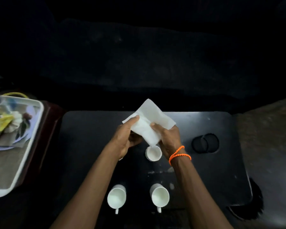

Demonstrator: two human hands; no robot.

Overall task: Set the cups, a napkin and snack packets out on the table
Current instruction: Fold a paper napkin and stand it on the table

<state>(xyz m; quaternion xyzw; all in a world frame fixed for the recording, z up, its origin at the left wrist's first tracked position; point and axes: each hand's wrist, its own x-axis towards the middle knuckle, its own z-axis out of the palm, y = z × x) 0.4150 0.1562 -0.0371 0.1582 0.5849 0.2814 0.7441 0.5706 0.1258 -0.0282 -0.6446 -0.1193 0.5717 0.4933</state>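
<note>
Both hands hold a white paper napkin [149, 120] in the air above the middle of the dark table [92, 129]. My left hand [125, 137] pinches its left edge with thumb on top. My right hand [169, 138], with an orange bead bracelet on the wrist, grips its right side. Three white cups stand upright on the table: one [153, 153] just below the napkin, and two with handles toward me at the near edge, the left [116, 197] and the right [160, 196]. A sliver of another white thing shows under my left wrist.
A white tray [31, 142] sits on a dark red stand at the left, holding yellow and patterned snack packets [2, 124] and a cloth. A round cup-holder recess [205, 143] marks the table's right side. Dark seating lies beyond the table.
</note>
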